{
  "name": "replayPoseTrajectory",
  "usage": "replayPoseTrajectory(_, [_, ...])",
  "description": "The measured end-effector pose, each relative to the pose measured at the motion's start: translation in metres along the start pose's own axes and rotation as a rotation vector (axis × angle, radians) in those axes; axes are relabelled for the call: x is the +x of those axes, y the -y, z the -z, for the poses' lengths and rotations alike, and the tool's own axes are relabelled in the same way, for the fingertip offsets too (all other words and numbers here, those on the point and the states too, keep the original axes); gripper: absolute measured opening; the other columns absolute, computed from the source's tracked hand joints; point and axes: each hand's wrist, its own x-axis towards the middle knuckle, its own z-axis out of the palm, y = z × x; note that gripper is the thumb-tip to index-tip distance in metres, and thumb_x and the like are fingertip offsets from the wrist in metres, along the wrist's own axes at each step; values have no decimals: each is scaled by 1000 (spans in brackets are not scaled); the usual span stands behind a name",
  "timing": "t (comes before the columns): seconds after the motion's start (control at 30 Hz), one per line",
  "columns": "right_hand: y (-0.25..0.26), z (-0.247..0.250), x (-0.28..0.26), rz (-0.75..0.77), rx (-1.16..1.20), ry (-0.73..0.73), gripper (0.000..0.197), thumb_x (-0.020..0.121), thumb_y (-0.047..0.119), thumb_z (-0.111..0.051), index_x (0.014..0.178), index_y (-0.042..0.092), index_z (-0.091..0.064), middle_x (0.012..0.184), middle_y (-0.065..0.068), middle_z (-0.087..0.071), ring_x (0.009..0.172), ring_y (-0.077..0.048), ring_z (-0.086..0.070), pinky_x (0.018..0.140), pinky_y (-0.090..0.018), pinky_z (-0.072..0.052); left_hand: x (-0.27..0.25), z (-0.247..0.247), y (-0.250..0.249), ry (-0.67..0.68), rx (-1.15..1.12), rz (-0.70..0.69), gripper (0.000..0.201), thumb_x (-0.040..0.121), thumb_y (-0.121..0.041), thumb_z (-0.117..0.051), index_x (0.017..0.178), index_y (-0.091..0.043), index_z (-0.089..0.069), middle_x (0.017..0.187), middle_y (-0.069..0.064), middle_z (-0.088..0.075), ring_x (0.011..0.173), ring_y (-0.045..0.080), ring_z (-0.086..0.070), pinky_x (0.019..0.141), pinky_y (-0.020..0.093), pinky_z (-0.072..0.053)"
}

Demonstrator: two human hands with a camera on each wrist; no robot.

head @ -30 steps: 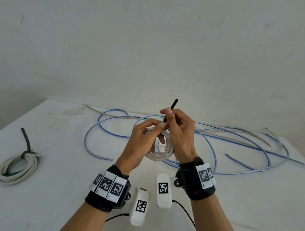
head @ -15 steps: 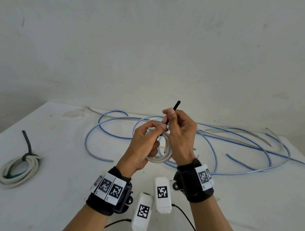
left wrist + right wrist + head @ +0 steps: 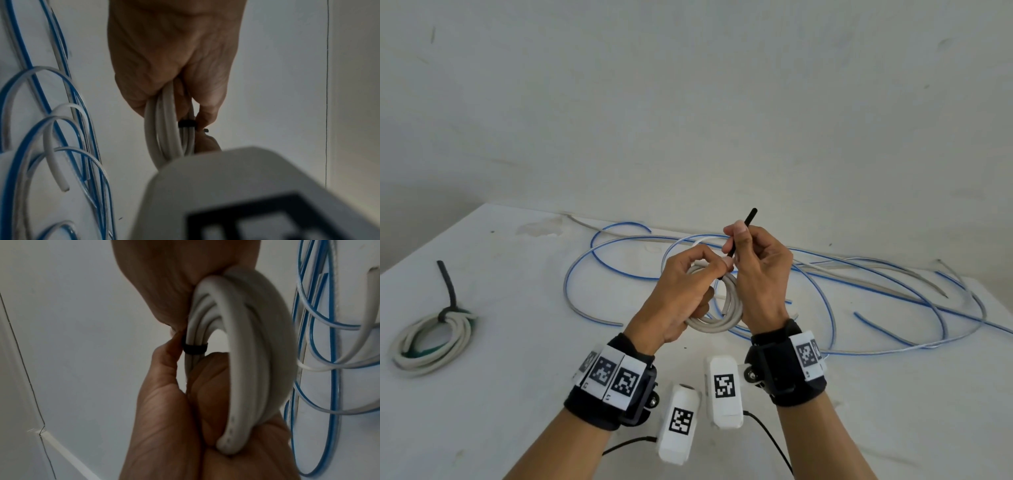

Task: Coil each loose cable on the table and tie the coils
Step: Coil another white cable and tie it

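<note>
- The grey coil [image 3: 717,310] is held up above the white worktop [image 3: 524,404], in front of the person, between both hands.
- A black tie [image 3: 739,238] goes round one side of the coil's strands as a band, seen clearly from the right wrist [image 3: 194,349]; its free end sticks up and away past the right hand's fingertips in the head view.
- The left hand [image 3: 681,301] has its grip closed on the coil: fingers curl through and round the loops, and the thumb and forefinger tips meet at the tie band.
- The right hand [image 3: 760,274] has its grip closed on the tie, pinching the black strip between thumb and forefinger just above the coil.
- From the left wrist, the coil [image 3: 164,126] hangs below the curled fingers [image 3: 207,104], with the black band [image 3: 186,123] beside a fingertip.
- Behind the hands, loose blue-and-white cables [image 3: 859,308] sprawl in wide loops over the far part of the worktop, along with a thinner grey cable [image 3: 866,279] lying near the wall.
- At the left of the worktop, well apart from the hands, lies a second grey coil [image 3: 431,342], bound with a dark tie [image 3: 450,298] whose tail points away toward the wall.
- Both wrists carry black bands with printed square markers and white camera housings.
</note>
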Motion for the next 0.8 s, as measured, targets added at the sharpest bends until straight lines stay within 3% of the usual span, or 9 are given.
replayPoseTrajectory(0.17, [0,3,1,-54,-13,121,27,104,21,-56,96,0,-73,73,-6,-63,62,-16,-51,62,-31,-46,-4,4,1,-14,-41,-7,26,97,-23,-65,89,1,-61,57,3,-25,45,13,-18,41,22,-21])
replayPoseTrajectory(0.33, [19,10,6,-61,-20,322,20,103,14,-57,105,2,-73,88,-10,-74,71,-18,-58,68,-25,-51,3,22,-5,-76,-82,-34,18,94,-23,-70,83,-11,-63,55,-2,-33,45,11,-24,40,22,-23])
replayPoseTrajectory(0.4, [25,11,5,-65,13,368,17,102,8,-57,107,0,-71,94,-13,-76,78,-17,-65,77,-26,-56,5,30,-6,-75,-87,-64,19,90,-28,-74,86,-13,-64,56,-4,-46,45,10,-36,46,24,-37])
replayPoseTrajectory(0.47, [29,10,5,-61,39,358,16,101,7,-58,105,1,-72,93,-15,-76,77,-18,-68,77,-27,-57,8,39,-5,-78,-33,-91,35,80,-44,-80,96,-15,-69,73,-1,-66,62,12,-59,69,31,-54])
replayPoseTrajectory(0.53, [31,7,3,-45,52,319,13,99,7,-61,100,2,-73,91,-16,-77,74,-20,-70,75,-28,-59,10,44,-4,-160,47,-125,58,67,-60,-80,110,-23,-68,102,-2,-73,91,12,-69,85,30,-56])
replayPoseTrajectory(0.6, [32,4,2,-23,61,250,12,99,8,-63,97,2,-73,89,-16,-76,73,-21,-70,74,-29,-59,11,44,-5,-320,148,-193,65,70,-64,-80,121,-28,-62,118,-9,-67,106,4,-65,86,18,-54])
replayPoseTrajectory(0.67, [32,1,1,-11,83,171,13,99,9,-64,99,-2,-71,88,-17,-76,73,-24,-72,75,-32,-60,6,39,-9,-413,224,-295,55,80,-51,-78,124,-25,-57,124,-12,-60,110,-2,-60,77,7,-48])
replayPoseTrajectory(0.73, [33,-1,0,-12,113,131,14,97,7,-66,100,-6,-69,89,-19,-75,76,-28,-74,77,-34,-61,4,35,-12,-311,256,-340,51,82,-47,-77,122,-24,-56,124,-12,-60,111,-2,-61,78,12,-51])
replayPoseTrajectory(0.8, [36,-3,-1,-18,136,146,16,93,5,-71,99,-9,-67,89,-22,-74,78,-31,-74,75,-33,-60,2,35,-13,-83,275,-285,56,81,-54,-77,125,-26,-57,124,-13,-64,112,-1,-63,85,22,-55])
